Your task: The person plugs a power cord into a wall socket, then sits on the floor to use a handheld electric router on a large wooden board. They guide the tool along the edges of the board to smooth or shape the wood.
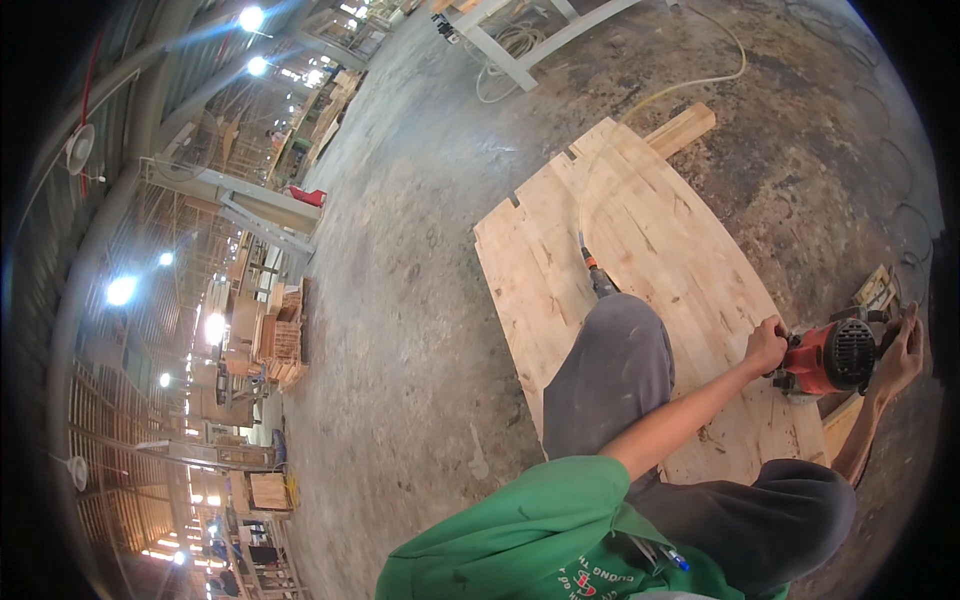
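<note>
A red and black power tool (832, 357) rests on the near right end of a pale wooden panel (620, 270) that lies on the concrete floor. My left hand (767, 345) grips the tool's left side. Cupped around its right side is my right hand (900, 350). The tool's cord (590, 262) runs back across the panel toward the far floor. My knees in grey trousers (610, 370) are on the panel.
A short plank (682, 129) pokes out under the panel's far end. A pale hose (700, 80) and coiled cable lie near a white frame (520, 50) at the top. Stacks of timber and racks (275, 340) fill the left.
</note>
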Demonstrator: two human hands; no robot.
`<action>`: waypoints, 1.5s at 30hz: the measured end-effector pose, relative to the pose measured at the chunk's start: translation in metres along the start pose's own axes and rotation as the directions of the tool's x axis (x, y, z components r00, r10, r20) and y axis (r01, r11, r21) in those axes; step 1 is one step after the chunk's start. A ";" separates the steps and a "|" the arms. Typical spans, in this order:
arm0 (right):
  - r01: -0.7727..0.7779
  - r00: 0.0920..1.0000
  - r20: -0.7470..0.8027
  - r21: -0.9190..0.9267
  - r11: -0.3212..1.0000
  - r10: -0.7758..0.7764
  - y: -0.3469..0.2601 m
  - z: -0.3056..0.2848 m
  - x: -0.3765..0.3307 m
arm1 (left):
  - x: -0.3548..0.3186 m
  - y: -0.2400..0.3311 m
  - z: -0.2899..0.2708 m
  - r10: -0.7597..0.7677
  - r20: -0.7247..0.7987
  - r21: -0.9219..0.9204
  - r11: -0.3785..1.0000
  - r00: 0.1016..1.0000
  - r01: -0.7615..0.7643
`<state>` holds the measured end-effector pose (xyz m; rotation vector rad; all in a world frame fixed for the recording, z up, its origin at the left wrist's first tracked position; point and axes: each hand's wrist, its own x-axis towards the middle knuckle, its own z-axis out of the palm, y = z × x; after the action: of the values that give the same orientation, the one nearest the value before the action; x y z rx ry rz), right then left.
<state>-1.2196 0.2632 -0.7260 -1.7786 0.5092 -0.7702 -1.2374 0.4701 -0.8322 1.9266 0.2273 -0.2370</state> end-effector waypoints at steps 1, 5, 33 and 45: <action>0.050 0.999 0.003 0.021 0.999 -0.050 0.000 0.001 -0.002 | 0.000 -0.003 -0.001 0.016 -0.021 0.023 1.000 1.000 -0.015; -0.015 0.835 0.539 0.216 0.976 -0.106 0.004 -0.027 0.028 | 0.000 0.005 0.002 0.001 0.010 -0.023 1.000 1.000 -0.001; -0.035 0.789 0.608 0.179 0.983 -0.083 -0.006 -0.020 0.023 | -0.003 0.004 -0.002 0.021 -0.016 -0.009 1.000 1.000 -0.021; 0.227 0.909 0.341 0.078 0.971 -0.240 -0.007 -0.007 0.007 | -0.003 0.003 -0.004 -0.025 -0.023 0.000 1.000 0.999 0.025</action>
<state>-1.2200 0.2558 -0.7159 -1.9103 0.0440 -0.6008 -1.2394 0.4730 -0.8276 1.9281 0.2667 -0.2311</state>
